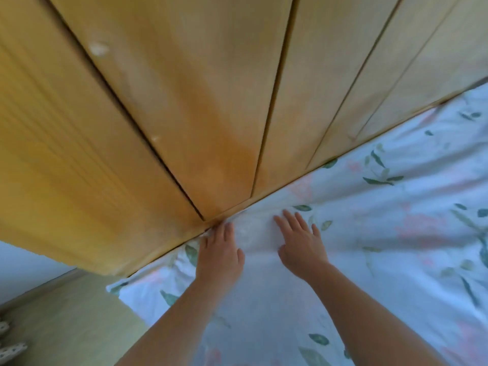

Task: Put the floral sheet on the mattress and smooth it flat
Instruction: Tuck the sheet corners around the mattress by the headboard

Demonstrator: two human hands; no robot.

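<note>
The floral sheet (369, 207), white with green leaves and pink blooms, covers the mattress across the right and lower part of the head view. Folds run through it toward the right. My left hand (219, 254) lies flat on the sheet with its fingertips at the seam where the bed meets the wooden wardrobe. My right hand (301, 241) presses flat on the sheet a little to the right, fingers spread and straight. The mattress itself is hidden under the sheet.
A tall wooden wardrobe (184, 101) with several door panels stands tight against the far edge of the bed. Pale flooring (66, 318) shows at the lower left, with patterned slippers (10, 350) at the frame's edge. The sheet's corner (116, 287) hangs near the floor.
</note>
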